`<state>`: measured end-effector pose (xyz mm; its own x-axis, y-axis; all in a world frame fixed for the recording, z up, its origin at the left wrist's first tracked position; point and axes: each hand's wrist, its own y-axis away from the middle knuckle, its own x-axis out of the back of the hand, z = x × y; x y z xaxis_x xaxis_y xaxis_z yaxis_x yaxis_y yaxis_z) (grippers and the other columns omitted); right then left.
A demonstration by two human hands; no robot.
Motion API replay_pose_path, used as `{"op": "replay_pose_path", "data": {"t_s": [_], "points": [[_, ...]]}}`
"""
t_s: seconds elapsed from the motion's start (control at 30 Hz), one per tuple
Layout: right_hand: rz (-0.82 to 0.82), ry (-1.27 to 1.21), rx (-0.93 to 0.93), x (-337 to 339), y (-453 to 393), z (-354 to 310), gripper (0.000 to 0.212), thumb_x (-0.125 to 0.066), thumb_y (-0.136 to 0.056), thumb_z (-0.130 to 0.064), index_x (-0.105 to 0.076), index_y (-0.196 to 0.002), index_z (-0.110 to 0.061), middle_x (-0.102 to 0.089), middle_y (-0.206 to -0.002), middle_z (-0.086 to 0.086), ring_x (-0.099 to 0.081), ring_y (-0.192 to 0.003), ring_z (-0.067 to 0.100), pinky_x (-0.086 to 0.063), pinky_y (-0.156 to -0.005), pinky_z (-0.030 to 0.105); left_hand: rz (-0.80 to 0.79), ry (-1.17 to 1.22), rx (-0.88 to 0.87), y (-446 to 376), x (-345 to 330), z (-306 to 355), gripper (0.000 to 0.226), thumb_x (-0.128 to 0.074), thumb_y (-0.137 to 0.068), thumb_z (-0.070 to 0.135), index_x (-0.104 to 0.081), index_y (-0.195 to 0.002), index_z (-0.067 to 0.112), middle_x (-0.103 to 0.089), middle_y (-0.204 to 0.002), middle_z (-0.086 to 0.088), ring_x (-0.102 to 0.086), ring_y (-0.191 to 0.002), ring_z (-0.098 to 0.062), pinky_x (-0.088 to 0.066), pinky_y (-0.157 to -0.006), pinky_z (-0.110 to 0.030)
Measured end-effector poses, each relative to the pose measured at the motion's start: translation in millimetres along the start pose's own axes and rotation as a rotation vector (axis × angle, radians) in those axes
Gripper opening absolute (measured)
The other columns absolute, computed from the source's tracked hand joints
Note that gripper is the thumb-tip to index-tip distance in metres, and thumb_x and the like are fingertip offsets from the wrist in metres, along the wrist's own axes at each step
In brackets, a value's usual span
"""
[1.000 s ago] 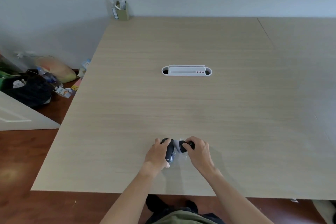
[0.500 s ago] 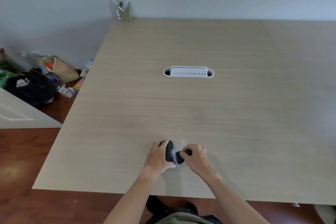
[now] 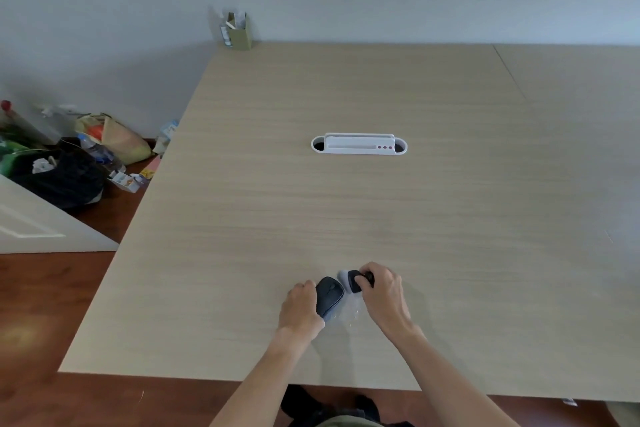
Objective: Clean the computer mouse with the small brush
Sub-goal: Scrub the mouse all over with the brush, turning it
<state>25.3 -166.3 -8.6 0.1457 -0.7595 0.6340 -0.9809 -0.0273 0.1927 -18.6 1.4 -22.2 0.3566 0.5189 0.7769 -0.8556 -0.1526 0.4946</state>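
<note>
A person's two hands are working over one dark computer mouse (image 3: 329, 295) near the tabletop's (image 3: 346, 218) front edge: the left hand (image 3: 300, 308) is gripping it, the right hand (image 3: 384, 295) is pinching one small brush (image 3: 351, 281) beside it.

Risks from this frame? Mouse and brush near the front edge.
1. The left hand holds the computer mouse only from its left side; a hard stroke may twist it out of the grip.
2. The small brush in the right hand sits beside the mouse, not clearly touching it, so strokes may miss.
3. Clear plastic under the mouse could let it slide.
</note>
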Motion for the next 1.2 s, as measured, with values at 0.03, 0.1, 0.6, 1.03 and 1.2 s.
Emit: {"op": "replay_pose_path", "data": {"t_s": [0.03, 0.1, 0.6, 1.03, 1.2], "points": [[0.0, 0.003, 0.024, 0.7, -0.7, -3.1, 0.011, -0.06, -0.083, -0.003, -0.064, -0.075, -0.008, -0.061, -0.066, 0.002, -0.047, -0.058, 0.014, -0.036, -0.053, 0.021, 0.007, -0.01, 0.009, -0.6, -0.9, -0.5, 0.042, -0.07, -0.07, 0.008, -0.051, -0.107, 0.01, -0.055, -0.111, -0.008, -0.055, -0.103, -0.028, -0.05, -0.081, -0.035], [-0.085, 0.0, 0.065, -1.1, -1.3, -10.3, 0.014, -0.057, -0.08, 0.001, -0.068, -0.078, -0.008, -0.063, -0.066, 0.0, -0.049, -0.058, 0.009, -0.037, -0.054, 0.016, 0.024, -0.017, 0.032, -1.5, -2.5, -0.9, 0.038, -0.069, -0.072, 0.008, -0.053, -0.107, 0.009, -0.056, -0.112, -0.008, -0.055, -0.105, -0.028, -0.051, -0.083, -0.035], [-0.446, 0.192, 0.104, -32.6, -27.3, -49.4, 0.017, -0.053, -0.084, -0.005, -0.07, -0.085, -0.005, -0.062, -0.082, 0.001, -0.054, -0.076, 0.017, -0.039, -0.056, 0.017, 0.263, 0.477, 0.154, 20.9, -32.1, -8.8, 0.04, -0.076, -0.059, 0.022, -0.049, -0.088, 0.018, -0.05, -0.091, 0.006, -0.05, -0.092, -0.016, -0.05, -0.076, -0.03], [-0.345, 0.18, 0.065, -29.7, -35.1, -49.5, 0.014, -0.052, -0.079, -0.002, -0.06, -0.071, -0.01, -0.063, -0.076, 0.005, -0.055, -0.071, 0.019, -0.039, -0.053, 0.019, 0.269, 0.343, 0.092, 18.1, -26.6, -15.6, 0.042, -0.073, -0.064, 0.036, -0.049, -0.097, 0.024, -0.048, -0.1, 0.008, -0.05, -0.1, -0.016, -0.049, -0.082, -0.03], [-0.068, -0.022, 0.025, -5.7, -17.2, -35.3, 0.014, -0.053, -0.079, 0.0, -0.064, -0.072, -0.006, -0.066, -0.067, 0.004, -0.051, -0.058, 0.011, -0.038, -0.052, 0.018, 0.273, 0.242, 0.122, 15.9, -22.1, -7.4, 0.044, -0.072, -0.068, 0.038, -0.048, -0.101, 0.022, -0.049, -0.103, 0.007, -0.051, -0.103, -0.018, -0.049, -0.084, -0.031]]}}
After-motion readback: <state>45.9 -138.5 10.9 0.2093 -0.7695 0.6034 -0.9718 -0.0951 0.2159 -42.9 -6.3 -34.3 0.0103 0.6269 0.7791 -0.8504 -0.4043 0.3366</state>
